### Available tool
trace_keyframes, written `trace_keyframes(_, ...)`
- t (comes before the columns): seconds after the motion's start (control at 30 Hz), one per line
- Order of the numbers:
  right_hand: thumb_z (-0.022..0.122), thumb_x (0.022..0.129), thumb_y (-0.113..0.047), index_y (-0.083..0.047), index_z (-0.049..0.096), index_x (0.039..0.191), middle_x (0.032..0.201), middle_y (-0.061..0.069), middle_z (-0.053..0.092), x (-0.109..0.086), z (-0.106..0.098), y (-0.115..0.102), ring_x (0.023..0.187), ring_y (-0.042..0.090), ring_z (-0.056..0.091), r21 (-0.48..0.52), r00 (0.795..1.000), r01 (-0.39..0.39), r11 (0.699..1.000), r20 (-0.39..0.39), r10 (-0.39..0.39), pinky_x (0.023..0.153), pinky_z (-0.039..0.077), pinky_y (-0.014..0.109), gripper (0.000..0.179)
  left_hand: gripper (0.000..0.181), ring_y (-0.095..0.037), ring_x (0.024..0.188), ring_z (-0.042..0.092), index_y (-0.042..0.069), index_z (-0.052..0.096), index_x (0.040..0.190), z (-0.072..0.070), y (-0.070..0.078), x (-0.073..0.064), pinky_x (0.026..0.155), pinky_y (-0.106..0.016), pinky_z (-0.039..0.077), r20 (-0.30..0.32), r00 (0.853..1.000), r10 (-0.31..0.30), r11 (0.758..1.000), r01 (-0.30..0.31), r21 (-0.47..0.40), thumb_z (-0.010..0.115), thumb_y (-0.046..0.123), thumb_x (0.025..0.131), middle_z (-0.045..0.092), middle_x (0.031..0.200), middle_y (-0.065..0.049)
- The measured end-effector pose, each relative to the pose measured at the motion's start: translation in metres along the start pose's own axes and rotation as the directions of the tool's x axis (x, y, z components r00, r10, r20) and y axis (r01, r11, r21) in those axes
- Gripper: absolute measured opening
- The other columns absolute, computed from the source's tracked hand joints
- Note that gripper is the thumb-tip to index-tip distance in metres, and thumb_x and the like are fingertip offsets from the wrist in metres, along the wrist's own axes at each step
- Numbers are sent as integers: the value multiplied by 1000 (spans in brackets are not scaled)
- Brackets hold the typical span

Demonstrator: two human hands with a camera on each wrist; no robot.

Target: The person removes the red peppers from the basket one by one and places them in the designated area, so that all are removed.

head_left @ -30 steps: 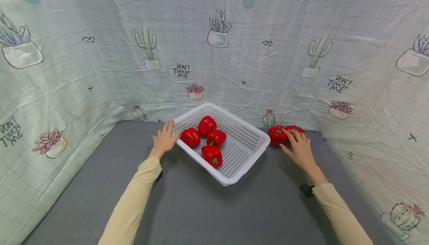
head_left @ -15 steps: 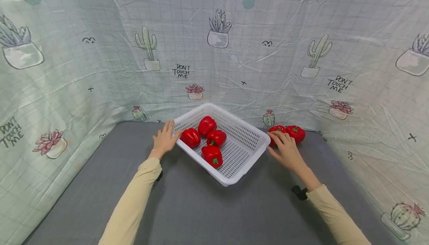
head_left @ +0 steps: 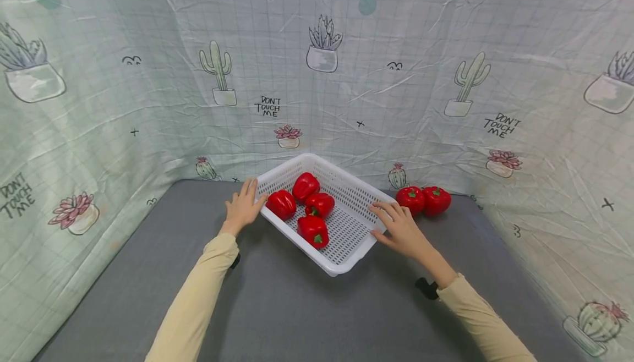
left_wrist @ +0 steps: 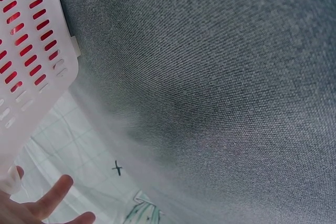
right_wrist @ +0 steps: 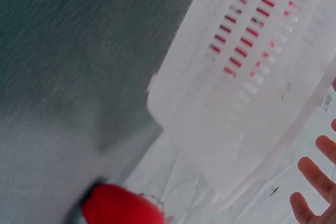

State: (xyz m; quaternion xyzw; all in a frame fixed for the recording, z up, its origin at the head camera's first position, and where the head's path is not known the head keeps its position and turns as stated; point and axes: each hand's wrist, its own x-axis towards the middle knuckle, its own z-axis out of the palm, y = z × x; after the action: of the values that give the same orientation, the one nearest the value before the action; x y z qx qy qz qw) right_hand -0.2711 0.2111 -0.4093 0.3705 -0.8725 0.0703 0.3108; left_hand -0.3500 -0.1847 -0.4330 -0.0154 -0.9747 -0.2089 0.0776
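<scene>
Clear the basket (head_left: 354,196)'s three-o'clock rim with the splayed, empty right hand (head_left: 400,231) while the spread left hand (head_left: 241,206) steadies nine o'clock.

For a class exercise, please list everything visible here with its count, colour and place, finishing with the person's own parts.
Basket: 1, white, centre of the table
Peppers inside: 4, red, towards the basket's left
Peppers outside: 2, red, right of the basket
Table: 1, grey, underneath
Patterned sheet: pale, behind and at both sides
Wrist devices: 2, black, at the wrists
Sleeves: 2, pale yellow, forearms
Left hand: 1, bare, at basket's left rim
Right hand: 1, bare, over basket's right rim
</scene>
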Motion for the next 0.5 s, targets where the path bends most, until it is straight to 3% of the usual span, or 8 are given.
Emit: trace_keyframes(0.5, 75, 68, -32, -11, 51, 124, 122, 9, 51, 26, 5, -30, 103, 25, 45, 56, 993, 53, 997, 101, -59, 81, 36, 43, 65, 65, -53, 122, 28, 9, 17, 143, -1, 0, 0, 91, -73, 17, -3, 1000, 4, 1000, -4, 2, 34, 46, 92, 16, 148, -16)
